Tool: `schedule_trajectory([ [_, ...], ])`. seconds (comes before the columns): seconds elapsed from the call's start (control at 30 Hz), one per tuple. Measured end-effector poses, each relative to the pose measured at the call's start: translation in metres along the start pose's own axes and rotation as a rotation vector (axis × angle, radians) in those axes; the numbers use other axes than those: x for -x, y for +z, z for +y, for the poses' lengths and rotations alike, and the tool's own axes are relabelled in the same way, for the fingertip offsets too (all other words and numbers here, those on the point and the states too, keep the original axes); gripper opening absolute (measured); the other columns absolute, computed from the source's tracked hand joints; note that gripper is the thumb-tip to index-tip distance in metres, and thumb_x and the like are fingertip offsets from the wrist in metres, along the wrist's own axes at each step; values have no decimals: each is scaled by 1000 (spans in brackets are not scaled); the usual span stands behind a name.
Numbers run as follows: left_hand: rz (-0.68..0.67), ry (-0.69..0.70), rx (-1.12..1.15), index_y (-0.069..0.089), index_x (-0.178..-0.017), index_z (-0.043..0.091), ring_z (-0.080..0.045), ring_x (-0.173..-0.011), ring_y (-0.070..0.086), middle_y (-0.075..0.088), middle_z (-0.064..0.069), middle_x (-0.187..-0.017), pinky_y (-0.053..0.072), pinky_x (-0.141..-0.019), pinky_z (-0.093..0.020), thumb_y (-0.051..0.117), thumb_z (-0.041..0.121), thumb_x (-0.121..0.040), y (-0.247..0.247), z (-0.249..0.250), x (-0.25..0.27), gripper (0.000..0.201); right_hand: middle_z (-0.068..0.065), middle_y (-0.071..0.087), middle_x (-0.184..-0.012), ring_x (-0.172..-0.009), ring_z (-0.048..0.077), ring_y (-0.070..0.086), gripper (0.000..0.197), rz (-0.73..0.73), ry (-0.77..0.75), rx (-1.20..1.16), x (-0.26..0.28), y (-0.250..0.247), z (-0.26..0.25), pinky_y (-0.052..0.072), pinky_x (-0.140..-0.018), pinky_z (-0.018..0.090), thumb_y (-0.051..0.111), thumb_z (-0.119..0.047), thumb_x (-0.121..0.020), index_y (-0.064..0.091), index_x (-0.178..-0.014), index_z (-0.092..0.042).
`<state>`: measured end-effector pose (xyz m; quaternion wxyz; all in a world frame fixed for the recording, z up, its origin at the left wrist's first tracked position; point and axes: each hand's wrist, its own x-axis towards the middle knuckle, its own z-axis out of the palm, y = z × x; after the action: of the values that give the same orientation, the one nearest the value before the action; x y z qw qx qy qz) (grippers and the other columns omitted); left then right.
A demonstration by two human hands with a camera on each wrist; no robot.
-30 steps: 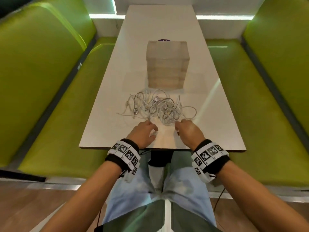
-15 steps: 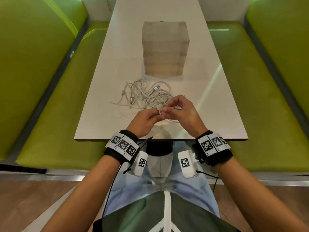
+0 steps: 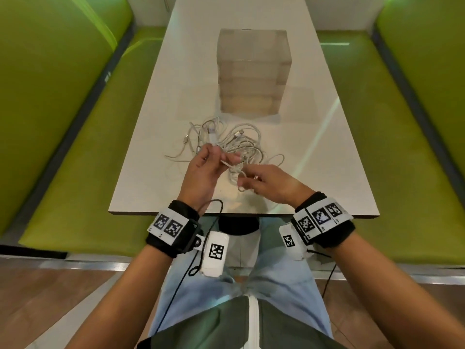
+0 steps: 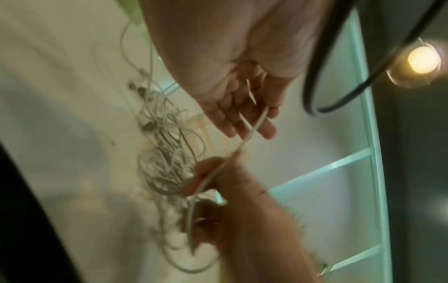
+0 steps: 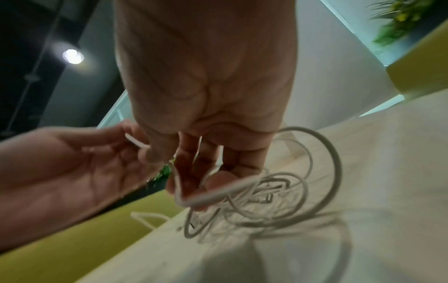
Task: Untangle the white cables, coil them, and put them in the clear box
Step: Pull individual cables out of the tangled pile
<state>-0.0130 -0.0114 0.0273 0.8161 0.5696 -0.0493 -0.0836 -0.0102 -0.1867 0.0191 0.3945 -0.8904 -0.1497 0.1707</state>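
A tangle of white cables (image 3: 234,144) lies on the white table (image 3: 156,187), just in front of the clear box (image 3: 253,71). My left hand (image 3: 216,157) is raised over the tangle's near left side and pinches one white cable (image 4: 254,124) near its end. My right hand (image 3: 247,180) is lower and to the right, its fingers (image 5: 189,172) curled round the same cable where it bends into a loop (image 5: 206,199). A short stretch of cable runs between the two hands. The rest of the tangle (image 5: 266,195) stays on the table.
Green benches (image 3: 75,172) run along both sides of the table (image 5: 363,172). The table's near edge (image 3: 241,214) is just below my wrists. A black wire (image 3: 214,205) hangs from the left wrist band.
One second ago both hands lay empty at the tangle's near edge. They met on a cable, then drew apart: left hand up and left, right hand down and right, cable between them.
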Motion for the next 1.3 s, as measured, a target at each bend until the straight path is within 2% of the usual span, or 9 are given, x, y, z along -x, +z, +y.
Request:
schedule_trajectory([
  [0.13,-19,-34,234,44,-77,10,-18,-67,66,53,2,-51,54,-75,-30,31,23,-101,5,18,0,30,-11,59,-71,-65,1,50,31,-48,-49,155,-2,-3,8,37,-65,15,51,-33,-95,63,-73,-15],
  [0.3,115,66,280,45,-76,16,-3,-38,29,35,11,-45,23,-43,-19,40,24,-95,-29,51,-10,22,-6,57,-67,-68,15,55,29,-20,-2,218,7,-35,31,41,-68,26,56,-29,-93,63,-69,-13],
  [0.53,212,112,22,46,-73,16,-4,-40,24,34,10,-48,18,-45,-22,33,24,-103,-62,71,-6,33,-7,60,-69,-63,-6,51,20,139,34,113,-1,-66,34,36,-59,10,61,-21,-90,66,-75,-9],
  [0.63,267,104,-174,56,-69,21,-4,-44,27,39,11,-52,20,-44,-19,38,21,-102,-68,68,-5,38,2,64,-79,-73,0,57,16,253,15,53,-4,-69,33,39,-67,14,59,-18,-91,66,-79,-10],
  [0.73,160,64,-568,62,-77,21,-4,-49,35,46,7,-60,28,-46,-18,42,19,-101,-53,50,-9,31,-2,62,-79,-73,-1,56,16,217,-74,49,-11,-59,14,39,-70,13,58,-19,-92,68,-80,-15],
  [0.87,-15,8,-642,64,-92,10,-3,-62,58,64,-2,-90,36,-50,-8,44,24,-100,-17,31,-21,26,-3,61,-73,-71,2,53,17,170,-175,42,-17,-42,-18,38,-66,10,64,-23,-88,72,-82,-9],
  [1.0,-92,5,-656,65,-103,0,7,-57,54,63,3,-77,39,-53,-12,44,20,-100,7,25,-21,29,0,65,-69,-60,2,55,16,263,-138,-110,-17,-35,-34,41,-60,12,67,-23,-85,65,-82,-8],
  [1.1,-55,-43,-516,61,-122,7,-5,-70,67,70,-5,-90,37,-47,-9,43,21,-101,6,31,-14,32,5,63,-62,-49,3,52,24,301,-99,-213,-15,-35,-39,39,-51,12,73,-23,-81,57,-83,-6],
  [1.3,-221,39,-812,71,-104,16,-9,-66,59,66,4,-72,46,-62,-22,53,26,-97,-7,38,-11,23,1,66,-64,-61,14,63,20,209,-127,-123,-19,-33,-43,50,-62,26,73,-22,-81,55,-82,-14],
])
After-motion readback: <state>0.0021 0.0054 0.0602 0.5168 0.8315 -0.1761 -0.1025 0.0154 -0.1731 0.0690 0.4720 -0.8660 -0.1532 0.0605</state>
